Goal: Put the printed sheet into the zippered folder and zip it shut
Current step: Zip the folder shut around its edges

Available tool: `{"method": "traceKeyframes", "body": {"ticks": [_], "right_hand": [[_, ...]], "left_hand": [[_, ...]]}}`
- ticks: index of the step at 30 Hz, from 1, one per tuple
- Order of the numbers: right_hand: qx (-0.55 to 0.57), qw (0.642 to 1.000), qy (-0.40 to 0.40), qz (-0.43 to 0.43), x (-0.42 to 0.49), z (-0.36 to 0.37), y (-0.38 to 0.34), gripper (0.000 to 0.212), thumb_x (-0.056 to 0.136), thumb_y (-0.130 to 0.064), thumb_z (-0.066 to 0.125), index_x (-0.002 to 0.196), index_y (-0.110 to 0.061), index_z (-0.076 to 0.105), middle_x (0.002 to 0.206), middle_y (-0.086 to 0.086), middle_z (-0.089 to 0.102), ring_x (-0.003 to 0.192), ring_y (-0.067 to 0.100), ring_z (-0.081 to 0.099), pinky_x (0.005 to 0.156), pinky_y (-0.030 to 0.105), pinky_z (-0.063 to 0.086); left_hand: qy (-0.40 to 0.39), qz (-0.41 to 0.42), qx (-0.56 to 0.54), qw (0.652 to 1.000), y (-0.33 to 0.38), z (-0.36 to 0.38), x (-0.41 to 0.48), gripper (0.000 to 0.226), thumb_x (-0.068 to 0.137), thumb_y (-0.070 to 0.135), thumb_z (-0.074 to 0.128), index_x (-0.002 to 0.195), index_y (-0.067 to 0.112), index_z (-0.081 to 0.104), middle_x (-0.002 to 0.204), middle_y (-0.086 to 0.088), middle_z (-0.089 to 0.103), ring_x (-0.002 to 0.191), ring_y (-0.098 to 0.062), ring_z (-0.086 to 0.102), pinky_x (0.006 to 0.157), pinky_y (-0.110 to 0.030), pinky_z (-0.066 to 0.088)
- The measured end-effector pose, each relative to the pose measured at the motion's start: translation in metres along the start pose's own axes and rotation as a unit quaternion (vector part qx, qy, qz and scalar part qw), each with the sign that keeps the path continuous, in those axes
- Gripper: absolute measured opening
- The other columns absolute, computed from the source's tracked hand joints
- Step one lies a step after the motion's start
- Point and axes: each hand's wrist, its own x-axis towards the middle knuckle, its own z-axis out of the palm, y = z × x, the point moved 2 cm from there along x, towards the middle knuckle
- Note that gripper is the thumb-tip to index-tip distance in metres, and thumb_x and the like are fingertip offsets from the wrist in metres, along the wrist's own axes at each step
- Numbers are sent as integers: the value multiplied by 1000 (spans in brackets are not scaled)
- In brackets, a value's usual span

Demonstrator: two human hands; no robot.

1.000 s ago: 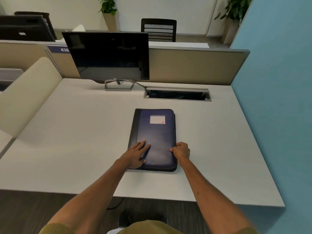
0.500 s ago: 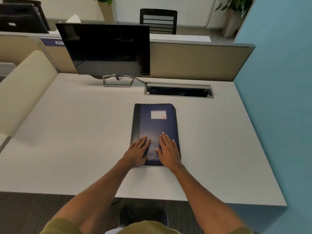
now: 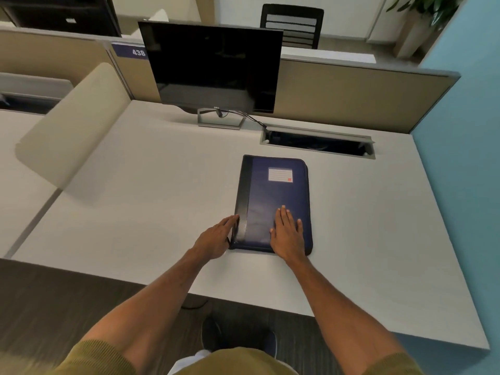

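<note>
Even soft light, wide-angle warp, edges blurred

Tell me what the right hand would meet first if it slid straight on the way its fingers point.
The right hand lies flat on the blue folder, fingers pointing away from the person. Sliding on, it would likely reach the white label on the cover first.

Open-plan office: monitor [image 3: 213,69] on tabletop [image 3: 151,190], beige partition [image 3: 343,96] labelled 438, office chair [image 3: 292,25] beyond.
</note>
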Motion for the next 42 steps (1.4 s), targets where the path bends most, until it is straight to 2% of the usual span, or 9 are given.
{"method": "traceKeyframes", "body": {"ticks": [4, 7, 11, 15, 21, 31, 34, 39, 42], "right_hand": [[47, 994, 96, -2, -14, 9, -25, 51, 110, -28, 46, 160, -20, 40, 164, 2, 44, 151, 17, 42, 126, 34, 36], [81, 989, 118, -45, -27, 19, -50, 36, 109, -39, 46, 140, -25, 58, 140, -5, 59, 125, 11, 57, 106, 27, 50], [129, 987, 76, -56, -46, 39, -79, 31, 106, -50, 54, 112, -24, 71, 109, -8, 76, 92, 8, 71, 86, 24, 62], [136, 989, 26, -58, -55, 58, -93, 37, 104, -56, 55, 115, -25, 72, 113, -9, 76, 96, 10, 72, 90, 28, 61], [167, 986, 26, -12, -60, 64, -104, 40, 100, -60, 60, 120, -26, 69, 118, -12, 72, 104, 10, 71, 91, 32, 61], [202, 976, 55, 58, -61, 66, -117, 35, 103, -53, 60, 121, -25, 69, 123, -12, 72, 107, 10, 72, 92, 32, 61], [196, 977, 56, 65, -59, 67, -119, 28, 106, -46, 59, 122, -24, 67, 124, -10, 72, 107, 12, 72, 93, 31, 61], [202, 975, 53, 72, -60, 68, -122, 33, 103, -51, 61, 121, -23, 66, 122, -10, 71, 106, 13, 72, 91, 34, 62], [203, 974, 67, 79, -59, 67, -122, 31, 105, -45, 61, 127, -24, 66, 125, -8, 70, 108, 14, 72, 93, 34, 62]], "left_hand": [[10, -5, -23, 1000, -13, 1, -16, 72, 107, -1, 53, 171, 21, 30, 166, -7, 53, 150, -32, 54, 122, -45, 49], [13, -3, -19, 1000, -18, 1, -25, 63, 104, -3, 53, 162, 20, 45, 160, -7, 58, 146, -30, 56, 118, -44, 51], [9, 0, 25, 1000, -27, 10, -34, 39, 107, 7, 57, 143, 20, 65, 153, 0, 56, 142, -23, 54, 109, -43, 56], [25, 1, 38, 999, -29, 16, -38, 27, 113, 24, 56, 136, 19, 69, 146, 1, 57, 136, -21, 55, 104, -43, 59], [24, 8, 28, 999, -27, 21, -40, 26, 112, 21, 51, 130, 15, 68, 125, -5, 70, 118, -25, 65, 97, -44, 58], [23, 31, 9, 999, -30, 21, -41, 29, 112, 17, 52, 136, 17, 67, 126, -5, 71, 119, -27, 66, 98, -46, 58], [24, 36, 10, 999, -31, 20, -41, 30, 113, 17, 51, 138, 18, 68, 127, -5, 71, 119, -27, 67, 98, -45, 58], [12, 41, -2, 999, -33, 20, -40, 32, 110, 12, 52, 136, 16, 71, 126, -6, 74, 117, -29, 70, 99, -46, 58], [6, 47, 4, 999, -34, 16, -38, 35, 109, 9, 51, 137, 15, 71, 127, -6, 73, 118, -29, 69, 99, -46, 58]]}}
